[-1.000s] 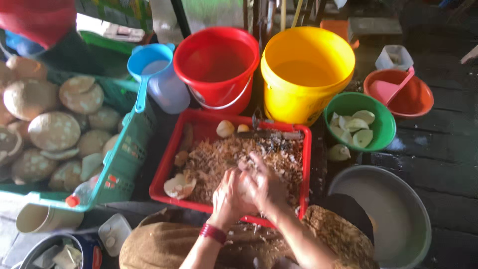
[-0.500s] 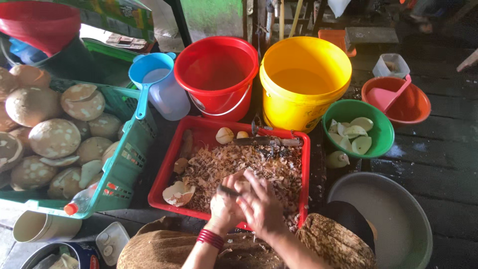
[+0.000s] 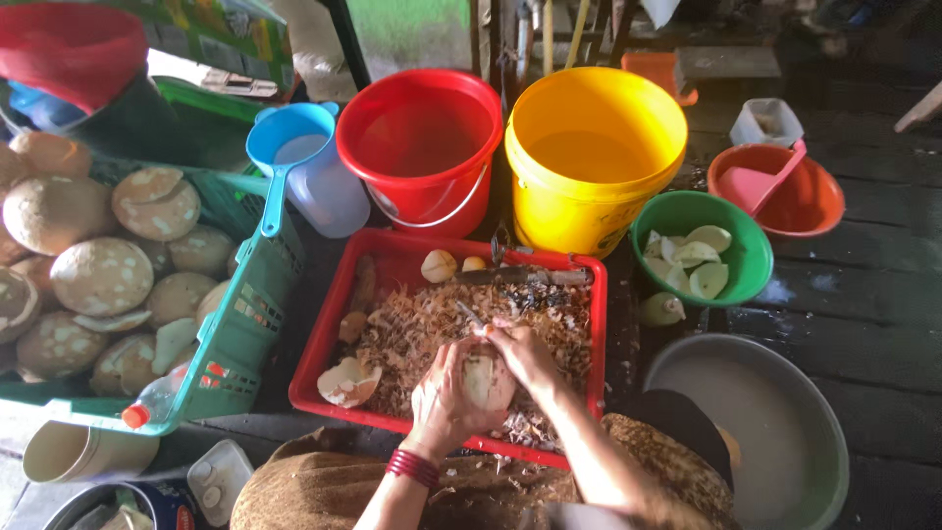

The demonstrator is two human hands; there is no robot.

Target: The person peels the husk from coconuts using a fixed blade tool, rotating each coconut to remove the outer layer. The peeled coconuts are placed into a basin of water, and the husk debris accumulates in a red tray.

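1. Pale peeled coconut (image 3: pixel 483 381) cupped over the near edge of the red tray (image 3: pixel 324 345), just above a heap of brown shavings (image 3: pixel 432 329).
2. Left hand (image 3: pixel 446 397) wrapped around the coconut from 7 o'clock, fingers curled shut on it; red bangles (image 3: pixel 412 467) at the wrist.
3. Right hand (image 3: pixel 525 351) pressed on the coconut from 1 o'clock, closed around a small knife (image 3: pixel 469 314) whose blade sticks out toward 11 o'clock.
4. Broken shell piece (image 3: pixel 348 381) at 9 o'clock in the tray; two small pale pieces (image 3: pixel 439 265) at the far rim.
5. Beyond the tray at 12 o'clock: red bucket (image 3: pixel 422 147) and yellow bucket (image 3: pixel 594 152), side by side; blue scoop (image 3: pixel 285 147) at 11 o'clock.
6. At 2 o'clock: green bowl (image 3: pixel 741 280) with white coconut pieces (image 3: pixel 692 257); orange basin (image 3: pixel 814 201) farther out.
7. At 4 o'clock: grey metal basin (image 3: pixel 756 432).
8. At 9 o'clock: green crate (image 3: pixel 240 329) of brown husked coconuts (image 3: pixel 103 275).
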